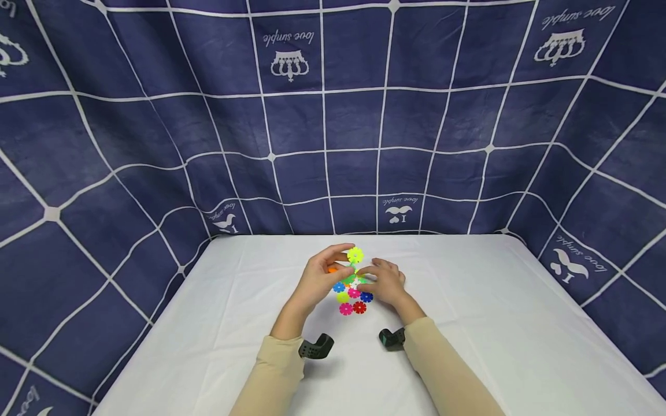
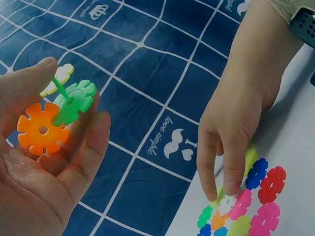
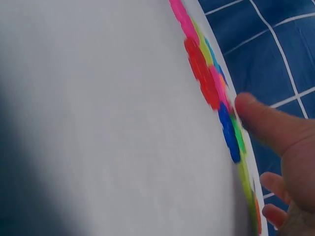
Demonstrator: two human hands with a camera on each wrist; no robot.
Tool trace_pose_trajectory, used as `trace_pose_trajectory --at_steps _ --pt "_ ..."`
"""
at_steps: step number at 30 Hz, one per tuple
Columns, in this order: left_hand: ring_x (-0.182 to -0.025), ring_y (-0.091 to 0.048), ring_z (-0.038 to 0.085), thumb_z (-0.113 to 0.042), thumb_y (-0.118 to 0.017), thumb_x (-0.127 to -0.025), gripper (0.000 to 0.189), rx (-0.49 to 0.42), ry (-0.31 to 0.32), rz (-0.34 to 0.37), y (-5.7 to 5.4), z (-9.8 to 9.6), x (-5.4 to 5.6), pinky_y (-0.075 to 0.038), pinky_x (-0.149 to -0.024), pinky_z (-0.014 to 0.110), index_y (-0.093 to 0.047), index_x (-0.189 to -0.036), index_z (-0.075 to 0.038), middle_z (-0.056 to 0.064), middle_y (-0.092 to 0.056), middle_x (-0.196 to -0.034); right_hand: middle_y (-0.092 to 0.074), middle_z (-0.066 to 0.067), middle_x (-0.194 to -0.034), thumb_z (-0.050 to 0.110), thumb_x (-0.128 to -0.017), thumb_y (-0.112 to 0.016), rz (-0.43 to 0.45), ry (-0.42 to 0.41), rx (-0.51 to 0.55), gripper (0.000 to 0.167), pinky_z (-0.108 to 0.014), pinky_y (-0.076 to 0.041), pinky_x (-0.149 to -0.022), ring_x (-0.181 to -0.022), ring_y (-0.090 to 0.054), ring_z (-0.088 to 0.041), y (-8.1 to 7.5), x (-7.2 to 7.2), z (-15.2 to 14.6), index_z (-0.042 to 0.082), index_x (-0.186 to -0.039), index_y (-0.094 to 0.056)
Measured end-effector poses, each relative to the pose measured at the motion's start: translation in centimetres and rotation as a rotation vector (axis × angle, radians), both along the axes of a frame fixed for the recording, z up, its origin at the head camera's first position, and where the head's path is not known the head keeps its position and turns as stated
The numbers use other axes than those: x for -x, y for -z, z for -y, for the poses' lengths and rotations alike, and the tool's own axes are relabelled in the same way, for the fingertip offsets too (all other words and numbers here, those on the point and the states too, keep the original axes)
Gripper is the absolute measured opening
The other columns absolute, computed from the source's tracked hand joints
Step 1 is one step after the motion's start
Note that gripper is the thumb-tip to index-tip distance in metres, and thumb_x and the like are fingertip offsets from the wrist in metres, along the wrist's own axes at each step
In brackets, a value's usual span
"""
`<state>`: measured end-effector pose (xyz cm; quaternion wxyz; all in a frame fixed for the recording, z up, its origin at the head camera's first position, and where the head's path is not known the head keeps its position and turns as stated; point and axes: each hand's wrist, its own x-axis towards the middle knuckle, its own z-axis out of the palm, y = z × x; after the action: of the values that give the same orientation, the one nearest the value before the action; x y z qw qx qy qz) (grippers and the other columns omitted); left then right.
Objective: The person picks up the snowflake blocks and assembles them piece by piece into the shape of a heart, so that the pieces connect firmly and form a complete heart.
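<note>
My left hand (image 1: 318, 276) is raised above the table and holds a small joined group of plastic snowflake discs. The left wrist view shows an orange disc (image 2: 43, 130), a green disc (image 2: 78, 101) and a yellow disc (image 2: 63, 78) in it, the thumb against the piece. On the tabletop, my right hand (image 2: 226, 123) reaches down with thumb and finger apart, fingertips at a white disc (image 2: 228, 204). Whether it grips that disc is unclear. Around it lie loose discs: pink (image 1: 346, 309), red (image 1: 359, 307), dark blue (image 1: 366, 296) and several others.
A white cloth covers the table (image 1: 250, 300). Behind it and on both sides hangs a dark blue curtain (image 1: 354, 121) with white grid lines. Dark bands with cameras sit on the left wrist (image 1: 316, 346) and right wrist (image 1: 391, 338).
</note>
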<state>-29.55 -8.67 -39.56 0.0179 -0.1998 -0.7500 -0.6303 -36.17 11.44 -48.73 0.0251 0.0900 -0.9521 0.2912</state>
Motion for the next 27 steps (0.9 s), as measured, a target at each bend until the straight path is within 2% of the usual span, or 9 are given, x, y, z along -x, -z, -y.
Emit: trace_pose_trajectory --at_steps 6,11,17,20,23,27 --pt "-0.092 -0.069 0.018 -0.011 -0.072 -0.091 0.045 -0.003 -0.001 -0.013 -0.2 0.0 0.0 -0.058 -0.081 0.025 -0.063 -0.133 -0.025 0.011 -0.068 -0.115 -0.042 -0.013 -0.156 0.039 -0.082 -0.081 -0.001 -0.008 0.010 0.028 -0.070 -0.014 -0.112 -0.145 -0.025 -0.045 -0.1 0.1 0.5 0.030 -0.109 -0.076" --pt "-0.092 -0.069 0.018 -0.011 -0.073 -0.091 0.046 -0.003 -0.013 -0.018 -0.3 0.1 -0.1 -0.058 -0.080 0.023 -0.063 -0.133 -0.025 0.011 -0.068 -0.115 -0.044 -0.012 -0.155 0.035 -0.081 -0.083 -0.015 -0.010 0.040 0.022 -0.070 -0.014 -0.113 -0.145 -0.025 -0.044 0.0 0.1 0.5 0.028 -0.100 -0.075" --pt "-0.093 -0.070 0.018 -0.012 -0.073 -0.090 0.046 0.003 -0.022 0.007 -0.2 0.1 -0.1 -0.059 -0.081 0.024 -0.064 -0.132 -0.028 0.009 -0.068 -0.115 -0.056 -0.010 -0.143 0.029 -0.079 -0.084 -0.026 0.008 0.101 0.017 -0.065 -0.017 -0.114 -0.139 -0.036 -0.039 0.2 -0.2 0.6 0.023 -0.087 -0.070" --pt "-0.093 -0.070 0.018 -0.012 -0.073 -0.090 0.046 0.004 -0.021 0.015 -0.1 0.1 -0.1 -0.059 -0.082 0.025 -0.064 -0.132 -0.029 0.009 -0.068 -0.116 -0.065 -0.008 -0.131 0.028 -0.081 -0.082 -0.044 0.006 0.128 0.015 -0.063 -0.021 -0.111 -0.128 -0.047 -0.036 0.2 -0.5 0.5 0.021 -0.082 -0.069" --pt "-0.093 -0.070 0.018 -0.012 -0.073 -0.091 0.046 0.001 -0.025 0.019 0.0 0.1 -0.1 -0.059 -0.082 0.026 -0.063 -0.132 -0.029 0.008 -0.068 -0.116 -0.070 -0.006 -0.121 0.028 -0.085 -0.079 -0.050 0.011 0.182 0.013 -0.061 -0.026 -0.108 -0.119 -0.054 -0.033 0.0 -0.8 0.3 0.020 -0.085 -0.069" --pt "-0.093 -0.071 0.018 -0.012 -0.073 -0.091 0.045 -0.010 -0.034 0.027 -0.1 0.1 -0.2 -0.060 -0.083 0.027 -0.063 -0.132 -0.029 0.008 -0.069 -0.117 -0.073 -0.006 -0.110 0.025 -0.090 -0.075 -0.045 0.020 0.367 0.012 -0.054 -0.040 -0.108 -0.113 -0.062 -0.029 -0.9 -1.4 -0.2 0.016 -0.093 -0.069"
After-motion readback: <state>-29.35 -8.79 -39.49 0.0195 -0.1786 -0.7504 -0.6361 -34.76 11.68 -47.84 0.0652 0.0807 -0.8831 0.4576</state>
